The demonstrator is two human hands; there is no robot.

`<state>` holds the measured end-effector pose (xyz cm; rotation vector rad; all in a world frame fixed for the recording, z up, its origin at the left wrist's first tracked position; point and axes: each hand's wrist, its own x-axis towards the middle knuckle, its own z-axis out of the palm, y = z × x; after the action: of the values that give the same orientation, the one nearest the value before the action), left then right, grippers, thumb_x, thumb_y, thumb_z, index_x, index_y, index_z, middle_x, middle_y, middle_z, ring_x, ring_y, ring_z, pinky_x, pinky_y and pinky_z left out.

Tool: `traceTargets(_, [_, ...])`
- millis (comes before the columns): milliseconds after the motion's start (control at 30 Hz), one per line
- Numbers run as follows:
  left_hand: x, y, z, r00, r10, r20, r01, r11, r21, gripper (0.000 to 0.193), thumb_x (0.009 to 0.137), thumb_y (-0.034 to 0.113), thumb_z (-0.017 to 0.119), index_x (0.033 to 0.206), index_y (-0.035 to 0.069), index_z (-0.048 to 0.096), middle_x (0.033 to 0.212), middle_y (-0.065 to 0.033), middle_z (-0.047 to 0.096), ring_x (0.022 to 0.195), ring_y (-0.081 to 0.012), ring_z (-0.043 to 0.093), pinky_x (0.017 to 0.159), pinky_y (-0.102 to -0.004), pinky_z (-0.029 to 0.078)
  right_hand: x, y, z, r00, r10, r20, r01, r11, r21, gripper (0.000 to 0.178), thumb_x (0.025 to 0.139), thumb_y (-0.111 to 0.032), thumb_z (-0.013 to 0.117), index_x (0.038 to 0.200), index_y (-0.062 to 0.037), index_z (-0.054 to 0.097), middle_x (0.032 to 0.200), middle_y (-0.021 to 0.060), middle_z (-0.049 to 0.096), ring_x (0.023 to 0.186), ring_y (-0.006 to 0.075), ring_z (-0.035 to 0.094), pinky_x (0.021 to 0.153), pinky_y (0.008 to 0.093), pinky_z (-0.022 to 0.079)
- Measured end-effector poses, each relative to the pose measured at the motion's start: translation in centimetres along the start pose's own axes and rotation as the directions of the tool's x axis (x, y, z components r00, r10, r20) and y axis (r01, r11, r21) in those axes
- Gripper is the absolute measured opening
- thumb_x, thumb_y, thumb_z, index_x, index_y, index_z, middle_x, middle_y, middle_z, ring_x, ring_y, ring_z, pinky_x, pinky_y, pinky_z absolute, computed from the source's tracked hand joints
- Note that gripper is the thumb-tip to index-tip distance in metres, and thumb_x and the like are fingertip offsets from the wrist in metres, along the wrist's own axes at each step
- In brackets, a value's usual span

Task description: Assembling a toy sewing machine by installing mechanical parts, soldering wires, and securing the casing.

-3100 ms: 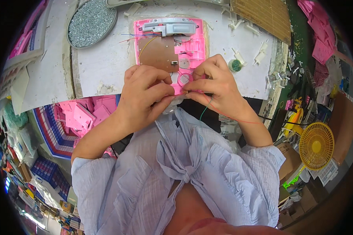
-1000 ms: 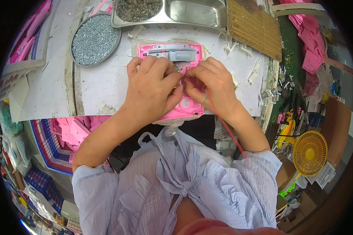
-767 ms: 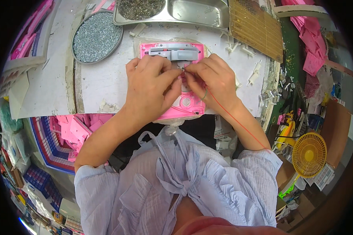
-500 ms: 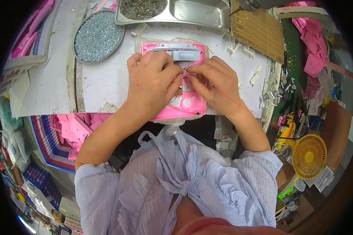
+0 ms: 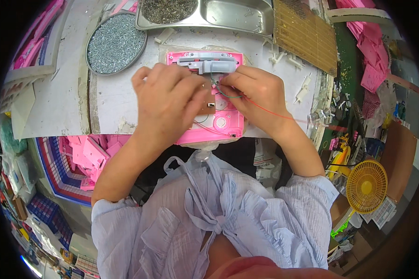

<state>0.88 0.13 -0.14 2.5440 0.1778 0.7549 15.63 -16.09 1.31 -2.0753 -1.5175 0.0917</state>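
Observation:
In front of me lies an open pink plastic housing (image 5: 186, 136), with a grey plastic part (image 5: 220, 67) across its far end. A brown circuit board (image 5: 210, 109) with a small switch sits in it, partly hidden by my left hand. My left hand (image 5: 170, 100) hovers over the housing's left side, its fingers bent but apart, with nothing visible in them. My right hand (image 5: 260, 95) pinches thin wires at the housing's right side. A green wire (image 5: 225, 95) loops from these fingers, and a red wire (image 5: 267, 110) trails over the hand toward the right.
A round tray of screws (image 5: 116, 44) stands at the far left, beside a metal tray (image 5: 202, 21) with two compartments. Brown cardboard (image 5: 305, 35) and white plastic pieces (image 5: 303, 89) lie on the right. Below the table's left edge sits a basket (image 5: 63, 179) of pink parts.
My left hand has drawn back to the left and its fingers have parted. More of the circuit board and grey part shows. My right hand has stayed near the housing, with the wires now more visible.

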Motion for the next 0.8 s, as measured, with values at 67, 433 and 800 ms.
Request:
traceTargets(67, [-0.6,-0.3,-0.8,0.999,-0.047,0.019,0.047,0.999,-0.005,0.018,0.075,0.016,0.078,0.092,0.017,0.072,0.089,0.0018,0.061,0.089,-0.0197,0.057,0.088,-0.0415,0.033,-0.3,0.3,0.8,0.999,-0.004,-0.043,0.003,1.0,-0.018,0.009,0.078,-0.016,0.076,0.08,-0.0116,0.068,0.074,0.0035,0.063,0.066,0.0247,0.065,0.054,0.0384,0.05])
traceTargets(433, [-1.0,-1.1,-1.5,0.997,-0.067,-0.036,0.065,0.996,-0.059,0.014,0.076,0.013,0.077,0.087,0.015,0.072,0.084,0.0015,0.059,0.083,-0.0201,0.056,0.084,-0.041,0.033,1.3,0.1,-1.2,0.961,-0.125,0.248,0.187,0.951,-0.246,0.011,0.08,-0.017,0.078,0.091,-0.0138,0.077,0.074,0.0007,0.068,0.063,0.0212,0.067,0.052,0.0355,0.05])
traceTargets(800, [-0.2,-1.0,-0.4,0.975,0.165,0.146,-0.162,0.986,-0.031,0.025,0.077,0.02,0.078,0.102,0.016,0.074,0.095,0.0005,0.059,0.091,-0.02,0.057,0.09,-0.0416,0.035,4.7,2.1,-3.8,0.674,-0.404,0.619,0.618,0.767,-0.172,0.019,0.088,-0.021,0.066,0.1,-0.011,0.076,0.074,0.0042,0.065,0.064,0.0237,0.067,0.053,0.0394,0.051])
